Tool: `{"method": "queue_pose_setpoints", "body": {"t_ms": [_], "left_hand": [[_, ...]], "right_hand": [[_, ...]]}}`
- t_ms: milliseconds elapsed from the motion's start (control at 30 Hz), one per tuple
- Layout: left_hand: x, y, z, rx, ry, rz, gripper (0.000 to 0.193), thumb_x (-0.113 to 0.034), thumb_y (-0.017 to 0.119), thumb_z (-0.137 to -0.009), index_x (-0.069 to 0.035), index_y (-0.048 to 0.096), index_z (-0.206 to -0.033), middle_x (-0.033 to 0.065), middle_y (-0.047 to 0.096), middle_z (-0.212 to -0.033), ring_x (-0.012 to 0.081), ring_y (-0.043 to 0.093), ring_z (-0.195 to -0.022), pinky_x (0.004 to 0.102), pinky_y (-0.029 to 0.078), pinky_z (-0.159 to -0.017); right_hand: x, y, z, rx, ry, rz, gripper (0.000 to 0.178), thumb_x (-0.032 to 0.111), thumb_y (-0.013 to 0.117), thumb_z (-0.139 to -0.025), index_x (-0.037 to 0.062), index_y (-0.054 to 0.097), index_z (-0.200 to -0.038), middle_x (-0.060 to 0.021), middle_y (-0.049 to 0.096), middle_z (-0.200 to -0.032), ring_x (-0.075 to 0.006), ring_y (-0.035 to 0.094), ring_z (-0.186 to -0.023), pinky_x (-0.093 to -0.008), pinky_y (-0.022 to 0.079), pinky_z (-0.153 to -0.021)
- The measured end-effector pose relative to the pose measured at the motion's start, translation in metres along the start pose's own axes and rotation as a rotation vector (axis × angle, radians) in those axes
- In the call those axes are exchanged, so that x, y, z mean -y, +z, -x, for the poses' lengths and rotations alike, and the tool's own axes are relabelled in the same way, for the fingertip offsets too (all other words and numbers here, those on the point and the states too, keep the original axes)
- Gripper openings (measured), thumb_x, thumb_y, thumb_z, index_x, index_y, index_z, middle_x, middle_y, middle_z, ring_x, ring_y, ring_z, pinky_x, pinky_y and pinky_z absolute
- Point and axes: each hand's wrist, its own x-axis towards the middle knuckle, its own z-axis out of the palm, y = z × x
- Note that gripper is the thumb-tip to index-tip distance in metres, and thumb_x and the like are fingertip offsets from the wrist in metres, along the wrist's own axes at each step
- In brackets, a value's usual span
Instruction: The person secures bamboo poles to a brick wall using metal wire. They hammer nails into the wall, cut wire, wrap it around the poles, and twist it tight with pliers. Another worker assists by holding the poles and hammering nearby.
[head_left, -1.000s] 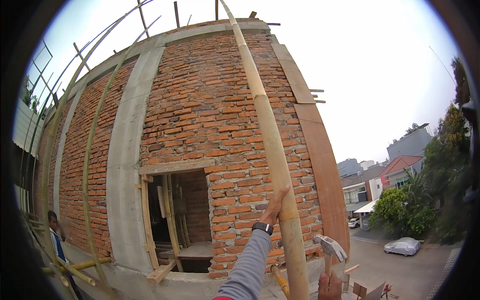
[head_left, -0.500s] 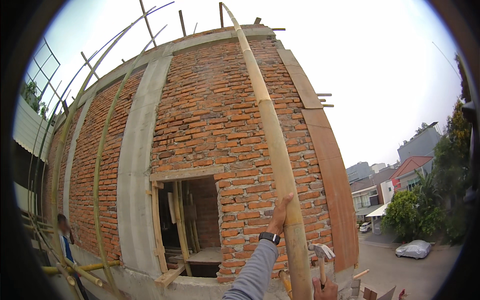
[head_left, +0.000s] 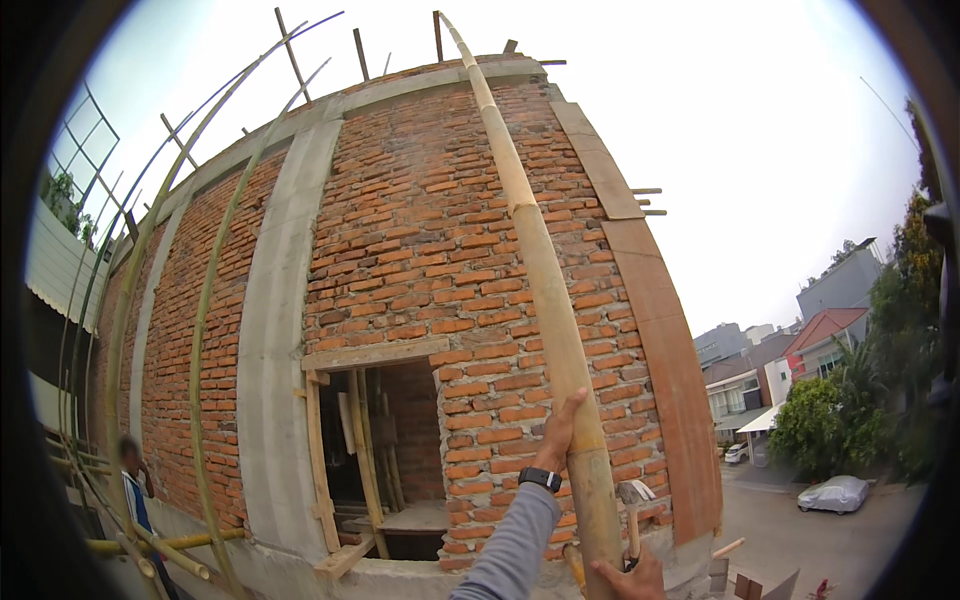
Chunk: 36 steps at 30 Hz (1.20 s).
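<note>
A long bamboo pole [head_left: 551, 285] stands slightly tilted in front of the brick wall, its top reaching up to the roof line. My left hand [head_left: 560, 432] grips its lower part, fingers behind the pole and thumb along its side; a dark watch sits on that wrist. Lower down, my right hand [head_left: 637, 578] holds a claw hammer [head_left: 633, 515], head up, just right of the pole. The thumb side of this hand reaches against the pole. The fingers of my right hand are partly hidden by the lower frame edge.
The brick wall [head_left: 400, 240] has a wood-framed window opening [head_left: 405, 450]. Bamboo poles [head_left: 205, 330] stand at the left, where a person [head_left: 135, 490] is near horizontal bamboo poles [head_left: 180, 541]. At the right, far below, lie a street and a covered car [head_left: 833, 495].
My right hand has moved left and a little up, with its thumb side now at the pole. The hammer has shifted slightly left. My left hand keeps its grip.
</note>
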Motion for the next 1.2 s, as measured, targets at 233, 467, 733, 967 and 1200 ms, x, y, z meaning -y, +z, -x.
{"method": "queue_pose_setpoints", "body": {"t_ms": [233,467,733,967,1200], "left_hand": [[-0.004,0.001,0.004,0.09,0.021,0.073,0.071,-0.06,0.067,-0.086,0.0,0.055,-0.122,0.0091,0.061,-0.097,0.0189,0.065,-0.085,0.0331,0.056,-0.073],[0.002,-0.002,0.003,0.113,0.003,0.113,0.072,-0.06,0.067,-0.086,0.0,0.055,-0.123,0.0078,0.06,-0.099,0.0174,0.064,-0.088,0.0318,0.056,-0.075],[-0.004,0.002,0.006,0.019,0.087,0.084,0.066,-0.057,0.066,-0.088,-0.002,0.053,-0.123,0.0097,0.062,-0.096,0.0185,0.067,-0.082,0.0322,0.059,-0.069],[0.003,0.002,0.002,0.219,0.134,0.174,0.07,-0.054,0.065,-0.087,0.006,0.051,-0.119,0.0149,0.063,-0.088,0.0215,0.071,-0.07,0.031,0.064,-0.057],[0.003,0.002,-0.001,0.138,0.209,0.167,0.07,-0.051,0.069,-0.086,0.005,0.05,-0.124,0.0153,0.063,-0.093,0.0212,0.072,-0.074,0.0307,0.064,-0.058]], "right_hand": [[-0.001,0.008,-0.004,-0.164,-0.202,0.111,0.03,0.028,0.069,-0.093,0.0009,0.057,-0.099,-0.0091,0.062,-0.08,-0.0194,0.059,-0.071,-0.0348,0.047,-0.062],[0.006,0.001,0.011,-0.131,-0.134,-0.05,0.061,0.021,0.08,-0.082,0.0,0.057,-0.134,-0.0198,0.07,-0.114,-0.0268,0.066,-0.101,-0.0407,0.053,-0.084],[-0.006,0.007,0.0,-0.151,-0.137,0.169,0.045,0.029,0.062,-0.097,0.0003,0.057,-0.132,-0.0254,0.066,-0.116,-0.0387,0.064,-0.102,-0.0445,0.051,-0.084],[0.02,-0.049,0.01,-0.185,-0.169,-0.016,0.033,0.028,0.054,-0.104,-0.0008,0.054,-0.087,-0.0113,0.056,-0.061,-0.0236,0.053,-0.051,-0.0369,0.042,-0.051],[0.003,-0.037,0.026,-0.134,-0.286,-0.013,0.031,0.029,0.048,-0.106,-0.0001,0.054,-0.096,-0.0102,0.053,-0.062,-0.0198,0.05,-0.049,-0.0356,0.038,-0.048]]}}
